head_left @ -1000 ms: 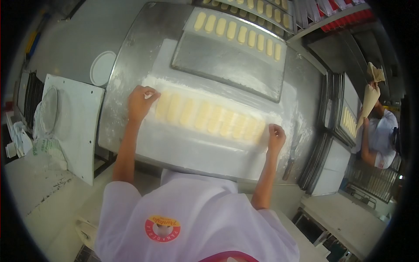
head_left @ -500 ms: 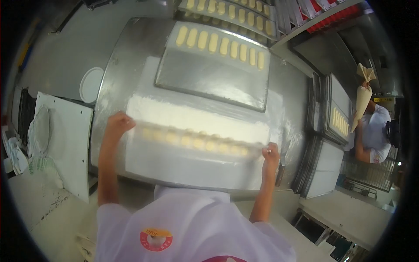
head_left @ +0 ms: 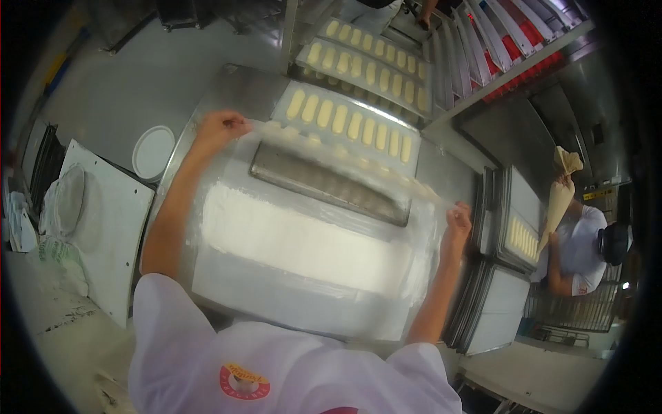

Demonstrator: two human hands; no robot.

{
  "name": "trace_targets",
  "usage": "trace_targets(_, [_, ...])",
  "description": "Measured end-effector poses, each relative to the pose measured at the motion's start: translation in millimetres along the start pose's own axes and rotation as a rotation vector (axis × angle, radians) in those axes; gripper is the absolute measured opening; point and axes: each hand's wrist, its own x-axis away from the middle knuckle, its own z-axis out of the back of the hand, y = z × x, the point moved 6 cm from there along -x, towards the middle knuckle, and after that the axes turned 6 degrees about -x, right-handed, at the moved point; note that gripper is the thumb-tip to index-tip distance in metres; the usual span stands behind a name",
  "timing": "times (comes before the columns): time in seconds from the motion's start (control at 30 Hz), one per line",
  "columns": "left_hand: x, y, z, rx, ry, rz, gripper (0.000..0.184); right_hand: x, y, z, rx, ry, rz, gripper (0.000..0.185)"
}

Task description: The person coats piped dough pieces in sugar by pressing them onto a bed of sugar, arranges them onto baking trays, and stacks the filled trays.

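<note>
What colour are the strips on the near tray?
Pale yellow strips, clearest in the head view.

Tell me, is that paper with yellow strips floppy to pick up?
Probably floppy: the paper looks thin, held between the left hand and right hand. Likely light, pinched by its ends. Tilting might shift the yellow strips on it.
</note>
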Motion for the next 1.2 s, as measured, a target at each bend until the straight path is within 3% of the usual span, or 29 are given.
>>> trace_targets(0.1, [-9, -21, -19, 0.07, 0.025, -0.071, 0.017, -6, 44, 2, 0.0, -0.002, -0.019, 0.011])
trace_targets(0.17, [-6, -71, -38, -0.006, 0.012, -0.032, 0.017, 3, 87, -3, 0.206, -0.189, -0.109, 0.01])
trace_targets(0.23, [10, -94, -51, -0.085, -0.007, 0.007, 0.018, 24, 118, -8, 0.244, -0.211, -0.251, 0.011])
trace_targets(0.27, [24, -99, -56, -0.171, 0.013, -0.018, 0.019, 29, 128, -6, 0.494, -0.229, -0.033, 0.016])
trace_targets(0.3, [33, -100, -58, -0.258, 0.033, -0.044, 0.021, 31, 128, -11, 0.493, -0.233, -0.039, 0.016])
trace_targets(0.37, [46, -93, -59, -0.227, 0.049, 0.021, 0.022, 39, 114, -16, 0.481, -0.056, -0.136, 0.016])
trace_targets(0.4, [50, -93, -60, -0.19, 0.066, 0.076, 0.024, 40, 108, -19, 0.522, -0.015, -0.188, 0.027])
trace_targets(0.53, [40, -92, -62, -0.189, 0.056, 0.194, 0.026, 24, 117, -2, 0.667, -0.009, -0.339, 0.027])
trace_targets(0.6, [39, -92, -62, 0.061, -0.053, 0.406, 0.028, 21, 139, 1, 0.157, -0.189, -0.556, 0.024])
trace_targets(0.7, [35, -67, -55, 0.261, -0.181, 0.314, 0.031, 23, 132, 9, 0.037, -0.242, -0.684, 0.019])
trace_targets(0.8, [42, -40, -47, 0.457, -0.155, 0.278, 0.032, 25, 95, 1, -0.079, -0.2, -0.66, 0.022])
trace_targets(0.93, [70, -13, -30, 0.413, -0.149, 0.247, 0.036, 39, 53, -2, -0.132, -0.082, -0.608, 0.015])
trace_targets(1.03, [86, 0, -22, 0.435, -0.124, 0.241, 0.037, 38, 38, 18, -0.029, -0.146, -0.488, 0.024])
trace_targets(1.2, [59, 48, -7, 0.433, -0.07, 0.115, 0.041, 5, -22, -18, -0.223, -0.093, -0.368, 0.018])
